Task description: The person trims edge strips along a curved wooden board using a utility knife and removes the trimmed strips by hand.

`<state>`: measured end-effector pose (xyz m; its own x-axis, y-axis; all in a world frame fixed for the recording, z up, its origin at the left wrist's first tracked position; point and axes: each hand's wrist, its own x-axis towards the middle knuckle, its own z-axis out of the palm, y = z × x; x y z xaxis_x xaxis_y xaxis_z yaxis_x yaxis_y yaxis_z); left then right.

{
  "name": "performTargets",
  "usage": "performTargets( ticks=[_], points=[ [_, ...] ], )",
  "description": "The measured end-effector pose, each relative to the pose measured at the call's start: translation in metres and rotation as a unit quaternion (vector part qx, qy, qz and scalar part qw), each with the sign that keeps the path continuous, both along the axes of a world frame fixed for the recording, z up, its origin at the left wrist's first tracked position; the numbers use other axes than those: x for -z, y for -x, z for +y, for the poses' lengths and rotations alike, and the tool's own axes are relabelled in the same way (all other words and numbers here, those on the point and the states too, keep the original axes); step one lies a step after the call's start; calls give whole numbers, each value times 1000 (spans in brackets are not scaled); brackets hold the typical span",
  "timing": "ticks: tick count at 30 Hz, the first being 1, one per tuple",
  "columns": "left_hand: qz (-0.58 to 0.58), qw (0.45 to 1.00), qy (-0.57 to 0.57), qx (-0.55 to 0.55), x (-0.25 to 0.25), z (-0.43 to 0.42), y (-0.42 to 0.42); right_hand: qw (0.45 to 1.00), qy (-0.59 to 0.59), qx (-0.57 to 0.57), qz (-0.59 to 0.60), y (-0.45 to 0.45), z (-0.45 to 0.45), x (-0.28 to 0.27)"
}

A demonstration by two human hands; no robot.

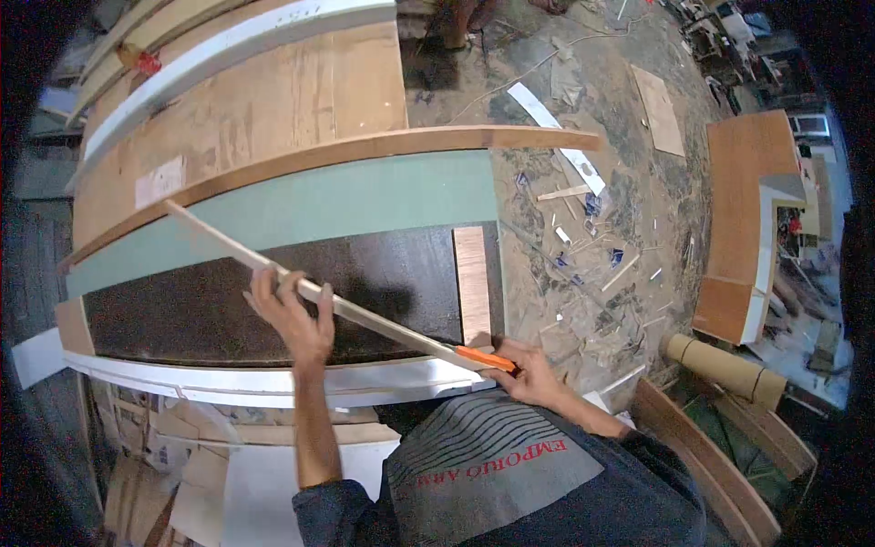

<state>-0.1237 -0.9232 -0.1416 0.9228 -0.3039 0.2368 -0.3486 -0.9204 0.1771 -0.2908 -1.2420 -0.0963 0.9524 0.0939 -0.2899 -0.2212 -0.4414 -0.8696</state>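
Observation:
A long, thin wooden strip (387, 325) runs slantwise over the dark panel (200, 305), its far end near the long brown board. My left hand (296, 314) grips the strip around its middle, thumb on one side and fingers on the other. At the near end, my right hand (527, 372) is closed on an orange utility knife (486, 357), which lies along the strip; its blade cannot be made out. Just beyond the right hand, a short wooden piece (471, 278) rests flat on the dark panel's right end.
Beyond the dark panel lie a pale green sheet (383, 193), a long brown board (365, 146) and plywood (301, 87). White edging (365, 383) runs along the near side. Scraps litter the floor (611, 237). A cardboard roll (725, 369) and curved boards (706, 460) lie at right.

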Motion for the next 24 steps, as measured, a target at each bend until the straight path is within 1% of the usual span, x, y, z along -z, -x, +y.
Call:
performTargets(
  ticks=[1, 2, 3, 4, 6, 7, 8, 9, 10, 12, 13, 14, 15, 16, 17, 18, 19, 20, 22, 23, 24],
  points=[
    [-5, 981, 162, -106, 1, -25, 3, 1000, 5, 12, 27, 5, -3, -6],
    [-9, 925, 320, -206, 5, -45, 5, 1000, 3, 17, 18, 12, -7, -6],
    [88, 871, 425, -231, 14, -54, 10, 999, 20, 26, 22, 22, -9, -4],
    [150, 760, 587, -234, 33, -66, 18, 998, 38, 36, 27, 31, -11, -2],
    [178, 702, 651, -227, 21, -101, 24, 998, 54, 39, 16, 47, -16, -5],
    [179, 703, 653, -218, 18, -111, 25, 996, 76, 50, 24, 55, -15, -9],
    [180, 738, 614, -215, 18, -120, 24, 993, 98, 63, 31, 62, -13, -12],
    [181, 771, 573, -211, 20, -125, 23, 993, 87, 81, 4, 67, -11, -13],
    [169, 778, 585, -155, 20, -127, 23, 992, 91, 92, -2, 73, -6, -15],
    [178, 760, 617, -100, 21, -137, 20, 987, 94, 129, 14, 85, 9, -20],
    [270, 714, 640, -87, 21, -136, 14, 985, 98, 143, 11, 90, 19, -18],
    [279, 712, 640, -74, 21, -138, 9, 981, 114, 159, -18, 94, 28, -12],
    [298, 711, 637, -8, 19, -142, 3, 976, 130, 171, -42, 100, 38, -7],
    [315, 705, 632, 56, 18, -145, 2, 973, 137, 180, -39, 100, 47, -6],
    [321, 700, 635, 61, 16, -146, 2, 962, 161, 215, -49, 95, 53, -5],
    [376, 672, 630, 99, 19, -144, 1, 950, 185, 246, -62, 89, 59, -3],
    [423, 642, 624, 137, 21, -143, 1, 948, 194, 244, -66, 83, 61, 5],
    [420, 638, 629, 142, 27, -142, 7, 940, 206, 266, -54, 76, 65, 16],
    [457, 602, 639, 144, 48, -137, 28, 930, 221, 291, -43, 64, 78, 38],
    [400, 693, 581, 149, 65, -134, 40, 921, 221, 310, -87, 57, 83, 48],
    [397, 690, 585, 153, 68, -131, 46, 909, 221, 327, -132, 53, 88, 52]
  ],
)
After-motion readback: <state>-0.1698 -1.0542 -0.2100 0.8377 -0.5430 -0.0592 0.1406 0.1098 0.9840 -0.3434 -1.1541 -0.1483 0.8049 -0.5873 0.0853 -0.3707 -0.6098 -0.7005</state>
